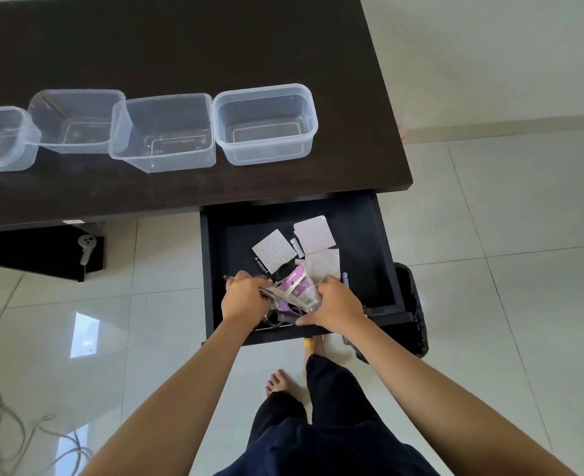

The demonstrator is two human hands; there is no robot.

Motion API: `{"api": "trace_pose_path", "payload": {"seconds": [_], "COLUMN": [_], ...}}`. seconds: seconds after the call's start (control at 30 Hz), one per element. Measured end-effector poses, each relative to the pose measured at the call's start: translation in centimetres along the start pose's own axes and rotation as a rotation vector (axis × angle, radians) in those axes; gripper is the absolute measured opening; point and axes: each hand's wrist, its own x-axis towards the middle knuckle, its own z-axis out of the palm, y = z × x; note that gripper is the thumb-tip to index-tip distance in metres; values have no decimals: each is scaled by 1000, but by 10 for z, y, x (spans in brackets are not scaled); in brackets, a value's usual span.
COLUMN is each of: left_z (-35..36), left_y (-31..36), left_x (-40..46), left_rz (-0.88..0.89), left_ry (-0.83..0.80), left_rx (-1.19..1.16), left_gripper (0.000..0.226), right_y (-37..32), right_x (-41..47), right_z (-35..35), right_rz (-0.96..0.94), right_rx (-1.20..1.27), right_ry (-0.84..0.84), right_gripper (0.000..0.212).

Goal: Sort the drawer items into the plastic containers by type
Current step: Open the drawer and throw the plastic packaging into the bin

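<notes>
The black drawer (383, 242) stands pulled out below the dark desk. Inside lie two white sheets with orange dots (273, 249) (314, 234), a clear packet (323, 264) and a heap of purple-and-white packets (297, 286). My left hand (244, 297) and my right hand (335, 305) both grip that heap from either side at the drawer's front. Several clear plastic containers line the desk top, the nearest (265, 123) at the right; all look bare inside. What lies under the heap is hidden.
The dark desk (180, 46) fills the upper left. A black bin bag (412, 310) sits right of the drawer. A white handheld device (87, 247) rests under the desk. Loose cables (5, 424) trail on the tiled floor at lower left. My feet stand below the drawer.
</notes>
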Motion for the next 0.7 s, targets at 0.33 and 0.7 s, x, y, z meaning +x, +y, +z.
{"api": "trace_pose_path", "payload": {"seconds": [0.33,0.7], "left_z": [-2,-57], "left_y": [-2,26], "left_x": [-6,-26], "left_rz": [31,61], "left_ry": [80,270], "left_rx": [-119,-413], "left_gripper": [34,24], "right_y": [-5,-5], "right_x": [-3,-42], "right_z": [-22,-101], "right_rz": [-33,-118], "right_rx": [188,259], "right_ry": [23,256], "right_gripper": [15,8]}}
